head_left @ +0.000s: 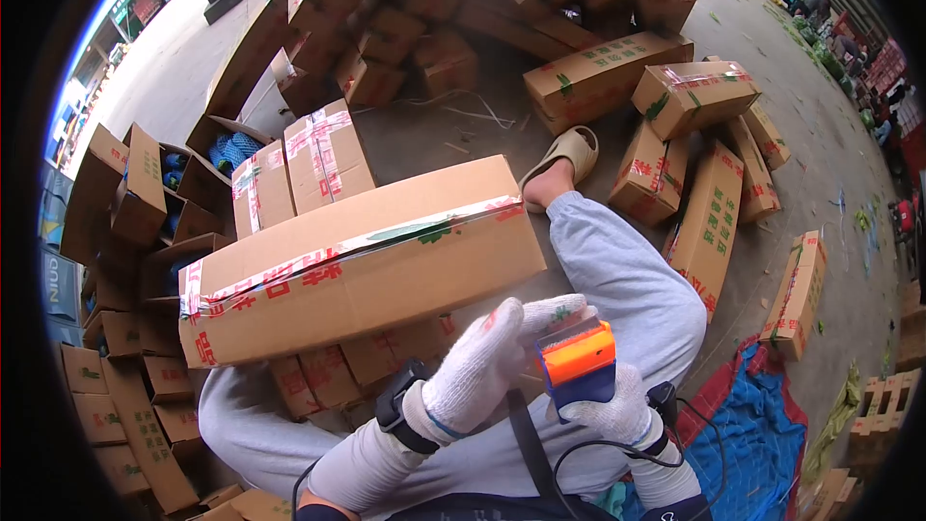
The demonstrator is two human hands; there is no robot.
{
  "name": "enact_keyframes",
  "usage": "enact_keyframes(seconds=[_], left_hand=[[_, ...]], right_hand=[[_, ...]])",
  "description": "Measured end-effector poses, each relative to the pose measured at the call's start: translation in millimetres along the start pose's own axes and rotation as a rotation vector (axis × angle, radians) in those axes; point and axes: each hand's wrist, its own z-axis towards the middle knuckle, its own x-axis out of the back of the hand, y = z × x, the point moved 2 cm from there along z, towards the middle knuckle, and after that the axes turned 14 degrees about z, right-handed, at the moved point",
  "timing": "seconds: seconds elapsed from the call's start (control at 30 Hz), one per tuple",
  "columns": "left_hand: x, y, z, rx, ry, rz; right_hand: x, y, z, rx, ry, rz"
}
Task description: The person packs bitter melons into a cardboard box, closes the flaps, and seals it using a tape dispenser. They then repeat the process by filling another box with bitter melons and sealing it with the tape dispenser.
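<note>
My right hand (pixel 612 412), in a white knit glove, is wrapped around a tape dispenser (pixel 579 357) with an orange top and a dark blue body. Beside it, my left hand (pixel 487 362) is gloved too, its fingers stretched out toward the dispenser's top edge and its palm turned to the dispenser. A long cardboard box (pixel 386 294) lies across in front of me, over my bent leg and smaller boxes. Red-printed tape (pixel 328 259) runs along its top seam, with a dark gap and green leaf print showing beside it.
Two taped cartons (pixel 328 154) stand behind the long box. Open boxes with blue-wrapped contents (pixel 231 150) are at the left. Cartons are piled at the back and more boxes (pixel 709 222) lie right of my sandalled foot (pixel 569 159). A blue tarp (pixel 748 425) is at lower right.
</note>
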Motion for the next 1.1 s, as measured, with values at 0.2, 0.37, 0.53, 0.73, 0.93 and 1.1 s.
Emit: enact_keyframes(seconds=[0.2,0.37,0.53,0.73,0.93,1.1], left_hand=[[-8.0,29.8,6.8,0.0,0.365,0.38],[58.2,131.2,57.2,-0.496,0.659,0.758],[151.2,140.9,106.1,0.085,0.458,1.744],[167.8,141.4,98.5,0.009,0.289,1.611],[153.4,142.0,89.0,0.051,0.403,1.699],[162.6,142.3,96.1,0.156,0.557,1.389]], right_hand=[[-9.6,9.0,-1.4,-0.063,0.022,0.079],[-17.9,39.4,-7.5,-0.254,-0.008,0.234],[-18.9,100.2,15.9,-0.369,-0.051,0.174],[-9.2,135.8,99.0,-0.406,-0.389,-0.238],[16.0,173.9,225.3,-0.191,-0.649,-0.491],[29.8,152.9,369.1,-0.05,-0.637,-0.506]])
